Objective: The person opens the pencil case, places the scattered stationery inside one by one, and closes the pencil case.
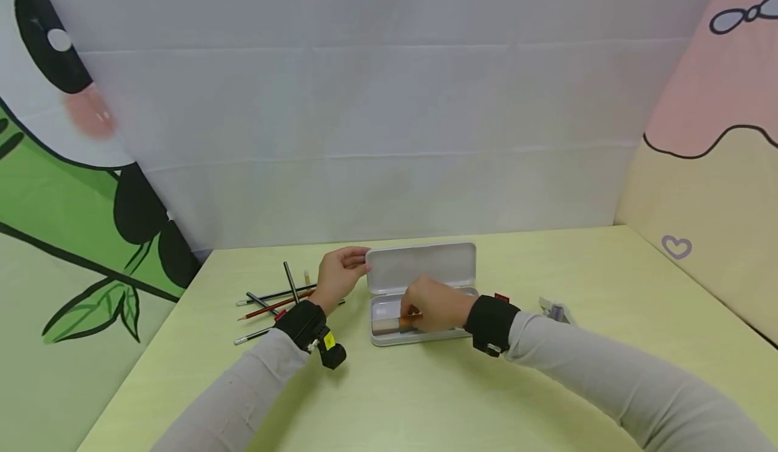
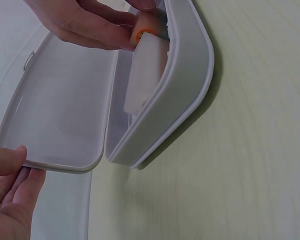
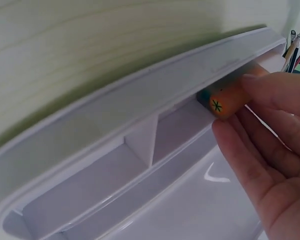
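Note:
A white pencil case [image 1: 419,340] stands with its lid [image 1: 422,263] raised. My left hand [image 1: 337,278] holds the lid's left edge, thumb on one face and fingers on the other, as the left wrist view shows. Over the tray, my right hand [image 1: 434,305] pinches an orange cylindrical piece [image 3: 231,101] between thumb and fingers. A dark star mark shows on the piece's rounded end. Beside it, a whitish block [image 2: 146,75] like an eraser lies in the tray's left part. Past the piece, the right wrist view shows a divider [image 3: 142,142] and bare compartments.
Several pencils [image 1: 276,309] lie crossed on the table left of the case, partly behind the left wrist. A small clear object [image 1: 556,311] sits to the right, partly behind the right sleeve. White cloth [image 1: 389,134] hangs at the table's back edge.

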A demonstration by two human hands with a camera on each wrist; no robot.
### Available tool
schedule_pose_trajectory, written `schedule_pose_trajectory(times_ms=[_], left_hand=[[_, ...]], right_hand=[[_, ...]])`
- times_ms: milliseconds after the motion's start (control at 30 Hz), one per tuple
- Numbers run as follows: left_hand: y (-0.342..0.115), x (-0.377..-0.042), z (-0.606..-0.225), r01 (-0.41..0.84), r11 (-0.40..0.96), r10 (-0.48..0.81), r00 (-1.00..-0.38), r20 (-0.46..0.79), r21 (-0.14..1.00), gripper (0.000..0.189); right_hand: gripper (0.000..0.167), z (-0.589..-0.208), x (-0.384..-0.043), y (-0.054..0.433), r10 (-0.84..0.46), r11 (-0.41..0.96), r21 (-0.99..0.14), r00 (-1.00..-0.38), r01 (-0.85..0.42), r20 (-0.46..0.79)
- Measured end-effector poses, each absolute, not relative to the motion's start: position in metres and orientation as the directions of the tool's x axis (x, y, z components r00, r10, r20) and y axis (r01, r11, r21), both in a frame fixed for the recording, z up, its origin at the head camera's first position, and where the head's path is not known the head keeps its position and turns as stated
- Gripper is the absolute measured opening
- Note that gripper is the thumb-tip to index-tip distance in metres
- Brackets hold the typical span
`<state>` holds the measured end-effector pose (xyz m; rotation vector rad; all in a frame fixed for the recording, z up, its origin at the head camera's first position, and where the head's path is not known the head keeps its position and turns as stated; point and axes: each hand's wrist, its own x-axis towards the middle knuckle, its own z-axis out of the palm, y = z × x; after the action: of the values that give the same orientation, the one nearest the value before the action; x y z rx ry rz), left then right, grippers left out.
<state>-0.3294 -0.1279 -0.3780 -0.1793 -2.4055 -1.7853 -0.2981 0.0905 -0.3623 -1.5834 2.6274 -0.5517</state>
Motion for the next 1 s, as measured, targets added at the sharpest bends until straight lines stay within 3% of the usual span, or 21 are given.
schedule_pose_trajectory(times_ms=[600,1000], left_hand=[[-0.128,-0.332,-0.382,0.178,0.283,0.012,-0.983,0.182,0.942,0.027],[-0.128,-0.330,-0.381,0.182,0.289,0.015,-0.982,0.186,0.940,0.027]], right_hand=[[0.011,-0.378,-0.297,0.090,-0.828,0.459,-0.275,-0.519,-0.845,0.214],[0.013,-0.380,-0.298,0.092,-0.835,0.439,-0.288,-0.505,-0.851,0.220]])
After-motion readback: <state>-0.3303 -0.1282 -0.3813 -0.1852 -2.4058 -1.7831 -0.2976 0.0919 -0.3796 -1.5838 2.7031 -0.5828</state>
